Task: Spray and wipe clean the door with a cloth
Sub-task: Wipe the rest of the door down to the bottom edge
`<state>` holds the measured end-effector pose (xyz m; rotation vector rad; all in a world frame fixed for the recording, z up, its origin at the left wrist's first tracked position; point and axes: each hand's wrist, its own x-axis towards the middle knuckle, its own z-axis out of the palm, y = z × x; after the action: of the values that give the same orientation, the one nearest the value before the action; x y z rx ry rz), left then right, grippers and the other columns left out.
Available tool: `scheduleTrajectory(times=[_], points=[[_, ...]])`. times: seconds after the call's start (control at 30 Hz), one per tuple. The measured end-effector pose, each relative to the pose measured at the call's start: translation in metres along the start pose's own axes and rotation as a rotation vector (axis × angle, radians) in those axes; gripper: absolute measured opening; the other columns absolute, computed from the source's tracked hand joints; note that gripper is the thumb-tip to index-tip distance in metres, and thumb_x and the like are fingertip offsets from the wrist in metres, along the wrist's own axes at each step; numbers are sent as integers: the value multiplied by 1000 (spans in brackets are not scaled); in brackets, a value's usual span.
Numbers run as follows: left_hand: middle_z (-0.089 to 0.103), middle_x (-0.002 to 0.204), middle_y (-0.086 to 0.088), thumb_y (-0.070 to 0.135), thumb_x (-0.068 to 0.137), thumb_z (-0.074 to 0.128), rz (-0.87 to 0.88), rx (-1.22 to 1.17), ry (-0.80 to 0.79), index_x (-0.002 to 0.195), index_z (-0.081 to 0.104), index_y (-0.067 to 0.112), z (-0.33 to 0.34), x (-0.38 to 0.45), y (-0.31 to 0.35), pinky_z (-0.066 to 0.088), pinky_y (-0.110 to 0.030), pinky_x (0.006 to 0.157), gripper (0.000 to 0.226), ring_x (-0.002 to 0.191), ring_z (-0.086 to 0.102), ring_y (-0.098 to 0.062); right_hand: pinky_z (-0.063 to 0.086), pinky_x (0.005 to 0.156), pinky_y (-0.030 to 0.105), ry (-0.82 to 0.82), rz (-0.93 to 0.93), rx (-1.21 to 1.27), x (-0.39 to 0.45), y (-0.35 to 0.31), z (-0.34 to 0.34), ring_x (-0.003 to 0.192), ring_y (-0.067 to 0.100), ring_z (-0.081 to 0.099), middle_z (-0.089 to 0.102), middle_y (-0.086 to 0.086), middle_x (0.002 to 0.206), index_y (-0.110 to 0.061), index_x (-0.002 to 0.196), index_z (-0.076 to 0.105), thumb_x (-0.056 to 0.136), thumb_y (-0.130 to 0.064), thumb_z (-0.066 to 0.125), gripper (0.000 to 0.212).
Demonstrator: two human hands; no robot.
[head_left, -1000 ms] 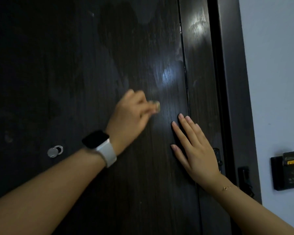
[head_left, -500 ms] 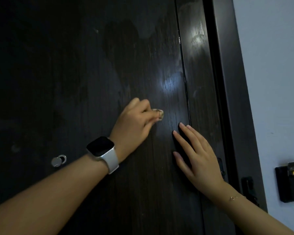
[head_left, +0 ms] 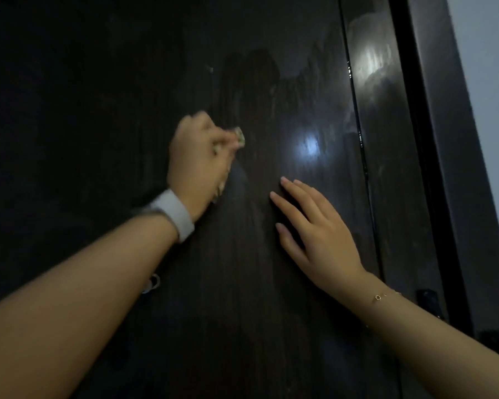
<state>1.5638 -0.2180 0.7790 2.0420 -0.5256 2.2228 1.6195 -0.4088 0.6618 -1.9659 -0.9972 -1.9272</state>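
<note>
A person's left hand (head_left: 198, 156), blurred, curls around a small bunched cloth (head_left: 238, 136) and presses it against the dark wood-grain door (head_left: 98, 110), only a pale edge of fabric showing past the fingers. The right hand (head_left: 314, 228) lies flat on the door beside it, fingers straight. Smeared streaks catch the light near the door's right edge. A white watch strap (head_left: 175, 214) wraps the left wrist.

Dim indoor entryway, likely of a home or hotel room: dark wood-grain door (head_left: 271, 283), dark door frame (head_left: 444, 197), pale painted wall (head_left: 490, 67) at right.
</note>
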Motion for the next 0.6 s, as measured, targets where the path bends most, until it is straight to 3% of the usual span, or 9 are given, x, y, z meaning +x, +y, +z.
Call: scheduleTrajectory(times=[0.13,0.23,0.43,0.53,0.6], points=[[57,85,-6,20,90,59,284,-121,-225,95,74,11,-14,-104,16,38,-29,69,18,79,48,-19,31,116,41,8,28,23,-3,0,2,144,20,30,36,6,154,-13,147,39,100,-35,37,52],[58,85,-6,22,92,56,453,-114,-338,98,73,10,-22,-118,5,37,-26,68,22,78,47,-18,28,118,38,-5,21,-12,-3,0,1,144,21,29,34,7,155,-14,147,40,101,-34,36,51],[59,90,-10,29,90,61,63,14,-48,98,74,11,-14,-1,-22,36,-27,70,24,85,51,-25,33,115,43,30,-2,-63,-3,-1,5,142,25,33,37,11,153,-11,145,44,101,-30,42,48],[58,94,-9,25,90,62,6,24,-1,98,73,10,-7,3,-20,32,-23,73,20,88,49,-22,34,114,45,50,-12,-76,-4,-1,7,142,26,34,37,12,153,-10,144,45,100,-30,43,48],[57,92,-9,25,90,57,59,19,-28,94,70,11,-3,-30,-8,35,-28,72,20,86,49,-23,35,114,46,50,-15,-75,-4,-2,7,142,26,33,37,12,153,-10,144,44,100,-30,42,48]])
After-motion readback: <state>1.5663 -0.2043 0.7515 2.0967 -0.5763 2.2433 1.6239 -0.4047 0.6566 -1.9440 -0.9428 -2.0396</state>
